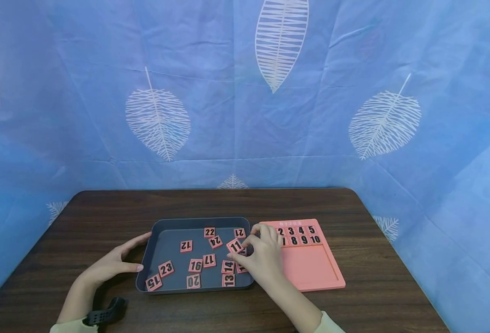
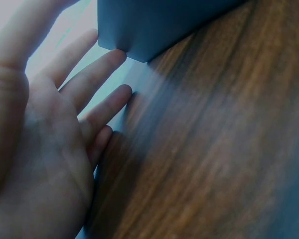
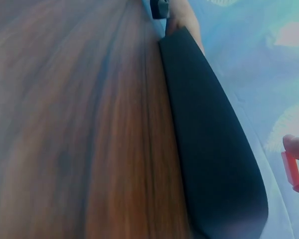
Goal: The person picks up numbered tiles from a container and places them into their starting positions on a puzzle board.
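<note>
Between its thumb and fingers, my right hand (image 1: 266, 254) pinches a pink number tile (image 1: 234, 246) marked 11, over the right side of a dark grey tray (image 1: 166, 237). The same tile (image 3: 290, 168) appears edge-on in the right wrist view, raised above the tray's rim. My left hand (image 1: 107, 263) lies at the tray's left side, thumb and fingers spread and fairly straight, fingertips right at the wall. In the left wrist view, the left hand's palm (image 2: 45, 164) faces the tray's outer wall (image 2: 139, 25). Several loose number tiles, such as 23 (image 1: 166, 268) and 12 (image 1: 186, 246), lie scattered inside the tray.
Right of the tray lies a pink number board (image 1: 311, 268), its upper two rows holding tiles in order up to 10; my right hand covers its left part. Both stand on a dark wooden table (image 1: 378, 277). A blue leaf-patterned cloth (image 1: 236, 115) hangs behind.
</note>
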Tool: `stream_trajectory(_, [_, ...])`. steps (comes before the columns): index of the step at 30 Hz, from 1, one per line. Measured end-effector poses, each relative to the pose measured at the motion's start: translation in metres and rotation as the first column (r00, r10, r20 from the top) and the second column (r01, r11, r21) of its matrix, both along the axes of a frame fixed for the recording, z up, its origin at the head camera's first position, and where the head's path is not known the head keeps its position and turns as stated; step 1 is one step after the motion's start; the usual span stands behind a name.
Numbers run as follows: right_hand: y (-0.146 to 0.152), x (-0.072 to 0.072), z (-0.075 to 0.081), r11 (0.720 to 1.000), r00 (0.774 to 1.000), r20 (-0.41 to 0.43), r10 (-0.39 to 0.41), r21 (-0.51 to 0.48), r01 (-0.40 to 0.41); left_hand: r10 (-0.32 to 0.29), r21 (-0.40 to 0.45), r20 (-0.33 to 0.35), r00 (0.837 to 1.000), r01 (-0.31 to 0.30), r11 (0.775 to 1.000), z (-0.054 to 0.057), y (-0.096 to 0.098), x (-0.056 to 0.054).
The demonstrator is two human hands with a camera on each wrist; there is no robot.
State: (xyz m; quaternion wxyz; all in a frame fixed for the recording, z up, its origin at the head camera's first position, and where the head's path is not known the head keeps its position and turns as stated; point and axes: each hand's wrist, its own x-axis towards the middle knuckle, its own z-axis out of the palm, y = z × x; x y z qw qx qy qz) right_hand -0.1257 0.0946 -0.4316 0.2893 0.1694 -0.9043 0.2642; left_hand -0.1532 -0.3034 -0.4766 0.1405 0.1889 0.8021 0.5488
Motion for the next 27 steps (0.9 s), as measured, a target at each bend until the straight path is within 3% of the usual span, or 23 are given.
stream_trajectory(12, [0.041,0.0,-0.008,0.995,0.994,-0.044,-0.096,-0.004,0.096,-0.007,0.01,-0.005,1.0,0.007,1.0,-0.002,-0.001,-0.002])
stream_trajectory(21, [0.065,0.003,-0.012,0.982,0.982,-0.01,-0.191,0.001,0.191,-0.012,-0.001,-0.013,1.0,0.012,1.0,-0.002,-0.001,-0.001])
stream_trajectory(27, [0.075,0.002,-0.018,0.971,0.97,0.036,-0.24,0.022,0.239,0.007,-0.003,0.021,1.0,-0.007,1.0,-0.004,-0.004,-0.001])
